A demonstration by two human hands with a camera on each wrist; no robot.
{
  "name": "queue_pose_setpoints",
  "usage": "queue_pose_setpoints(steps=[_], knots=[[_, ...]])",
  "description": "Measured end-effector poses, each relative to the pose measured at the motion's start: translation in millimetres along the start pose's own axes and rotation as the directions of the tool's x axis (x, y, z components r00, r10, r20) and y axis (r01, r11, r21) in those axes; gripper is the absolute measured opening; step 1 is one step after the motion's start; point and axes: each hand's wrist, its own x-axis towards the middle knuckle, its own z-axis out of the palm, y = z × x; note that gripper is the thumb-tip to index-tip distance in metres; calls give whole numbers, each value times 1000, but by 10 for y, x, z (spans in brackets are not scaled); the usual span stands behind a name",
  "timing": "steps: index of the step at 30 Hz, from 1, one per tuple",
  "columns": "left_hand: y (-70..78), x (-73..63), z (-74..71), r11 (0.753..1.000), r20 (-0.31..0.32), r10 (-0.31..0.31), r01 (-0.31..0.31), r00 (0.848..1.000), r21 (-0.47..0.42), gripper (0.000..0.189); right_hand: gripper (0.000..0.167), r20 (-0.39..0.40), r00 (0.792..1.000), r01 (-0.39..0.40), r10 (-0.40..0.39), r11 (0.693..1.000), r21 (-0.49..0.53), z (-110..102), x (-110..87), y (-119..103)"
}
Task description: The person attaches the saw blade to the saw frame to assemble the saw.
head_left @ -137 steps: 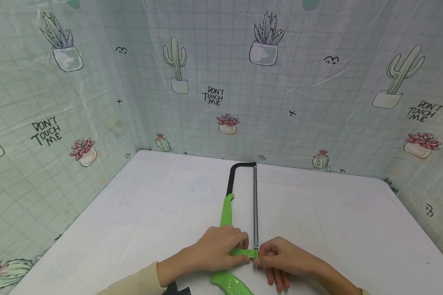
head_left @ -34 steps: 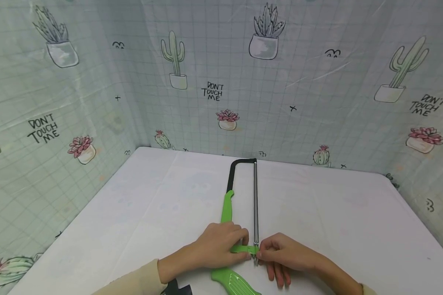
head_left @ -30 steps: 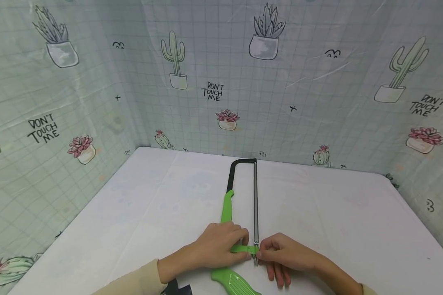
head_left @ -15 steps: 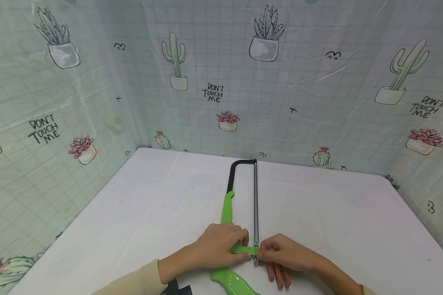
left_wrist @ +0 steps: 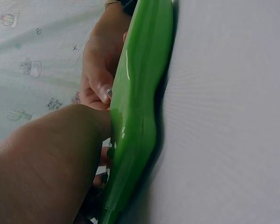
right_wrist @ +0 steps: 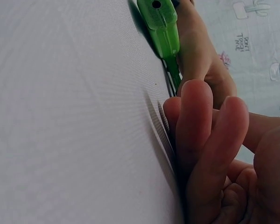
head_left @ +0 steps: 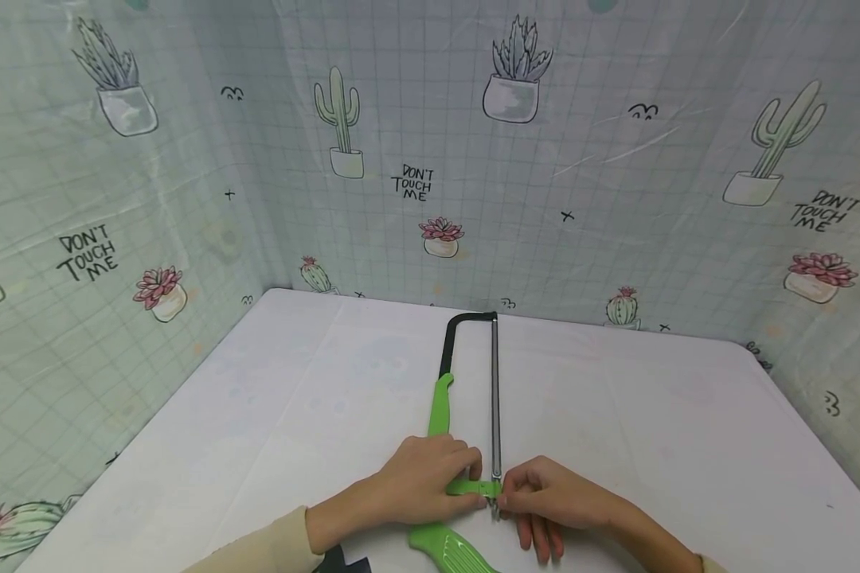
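In the head view, we see the hacksaw (head_left: 439, 410) lying flat at lower centre, its handle (head_left: 450, 551) toward the bottom edge. The left hand (head_left: 424, 481) pinches the green crosspiece (head_left: 464, 488), apparently to steady it; just rightward, we find the right hand (head_left: 555, 495) pinching the small metal fitting (head_left: 495, 510), seemingly for fine control.
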Motion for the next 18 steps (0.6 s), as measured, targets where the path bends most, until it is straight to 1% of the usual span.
queue_pose_setpoints(steps=[4, 10, 18], knots=[[4, -5, -3, 1000, 3, -3, 3, 1000, -2, 23, 25, -2, 1000, -4, 4, 1000, 5, 14, 0, -4], [3, -7, 0, 1000, -1, -3, 3, 1000, -6, 24, 32, -17, 1000, -16, 16, 1000, 8, 28, 3, -7], [-5, -4, 15, 1000, -12, 5, -5, 1000, 7, 24, 35, -48, 998, -39, 39, 999, 11, 40, 9, -11]])
